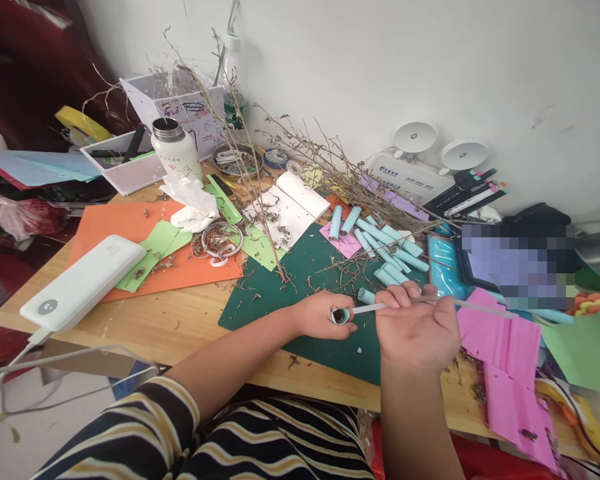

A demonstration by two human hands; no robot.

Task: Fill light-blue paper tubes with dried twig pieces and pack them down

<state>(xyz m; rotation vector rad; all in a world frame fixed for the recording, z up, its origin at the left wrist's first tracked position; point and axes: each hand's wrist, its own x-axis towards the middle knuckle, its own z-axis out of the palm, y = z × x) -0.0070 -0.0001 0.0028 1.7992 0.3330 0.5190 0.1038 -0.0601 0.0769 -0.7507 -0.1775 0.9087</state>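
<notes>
Head view: left hand (323,315) grips blue roll (341,316); right hand (416,330), palm up, pinches thin stick (369,309).

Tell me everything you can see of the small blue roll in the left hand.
The blue roll is a short tube of pale blue paper, its open end turned toward the camera, dark inside. The left hand closes around it, hiding most of its length, over the dark green mat. The tip of a thin pale stick, gripped by the right hand, meets its rim. Similar rolls lie on the mat beyond.
</notes>
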